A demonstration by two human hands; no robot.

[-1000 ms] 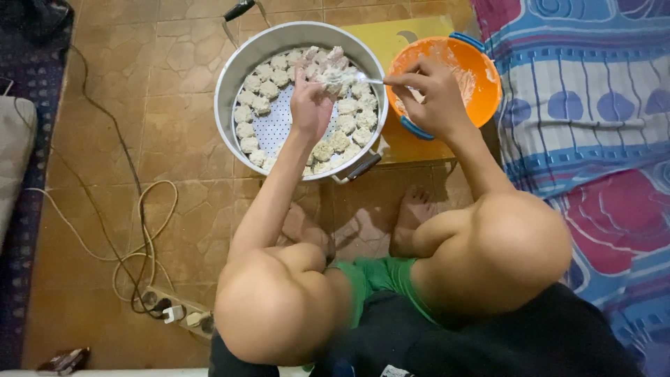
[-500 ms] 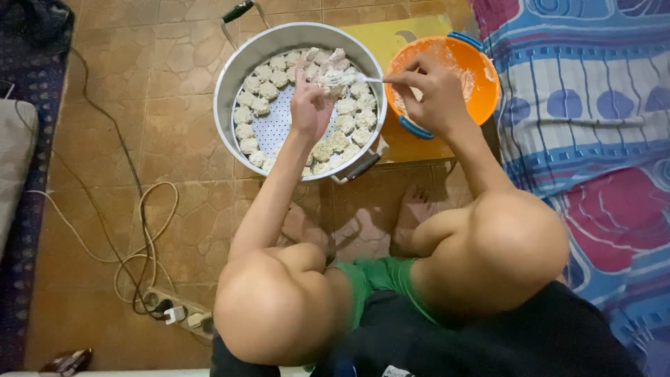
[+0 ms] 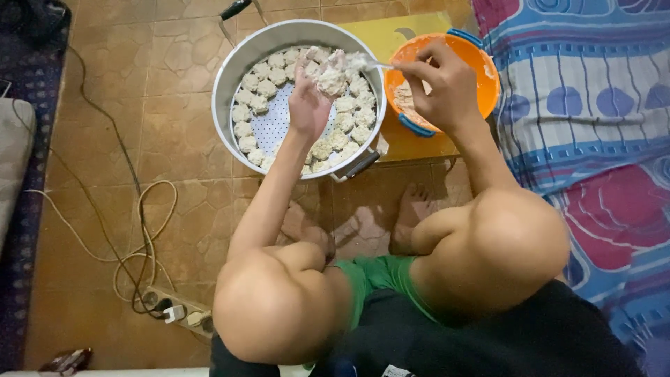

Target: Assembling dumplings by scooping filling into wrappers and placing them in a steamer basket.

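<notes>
Head view. My knees and forearms hide much of the brown tiled floor (image 3: 174, 139) directly below me, and my left forearm covers part of the round metal steamer pot (image 3: 230, 77). My left hand (image 3: 308, 105) is cupped over the pot, holding a pale lump of dumpling (image 3: 331, 80); its palm is turned away, so the wrapper's shape is hard to make out. My right hand (image 3: 443, 87) is closed around the handle of a thin metal spoon (image 3: 373, 65), whose tip touches the lump. The spoon's handle is mostly hidden inside my fist.

The pot sits just beside the orange plastic bowl (image 3: 481, 70), which rests on a yellow board (image 3: 380, 35) and is partly cut off behind my right hand. A patterned blue mattress (image 3: 586, 105) borders the right edge; tangled cables (image 3: 139, 230) lie left.

Pale dumplings (image 3: 255, 98) ring the pot's perforated tray, its centre left bare. The bowl holds whitish filling (image 3: 405, 94).
</notes>
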